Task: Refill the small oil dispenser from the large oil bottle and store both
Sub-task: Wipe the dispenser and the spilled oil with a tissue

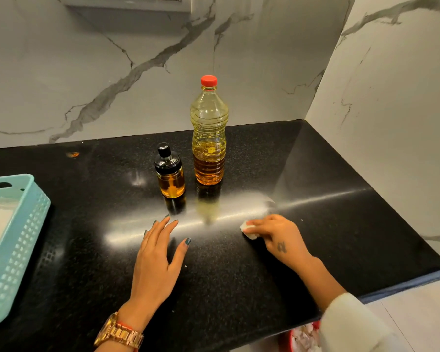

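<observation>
The large oil bottle [209, 138] stands upright near the back of the black counter [315, 174], red cap on, with oil in its lower part. Just left and in front of it stands the small oil dispenser [170, 174], a glass jar with a black lid, holding amber oil. My left hand [158, 260] lies flat on the counter in front of the dispenser, fingers spread, holding nothing. My right hand [277, 237] rests to the right of it, pressing a small white tissue [248, 231] against the counter surface.
A light blue plastic basket [15, 240] sits at the left edge of the counter. Marble walls close the back and right side. A red bin with scraps [302, 339] shows below the counter's front edge.
</observation>
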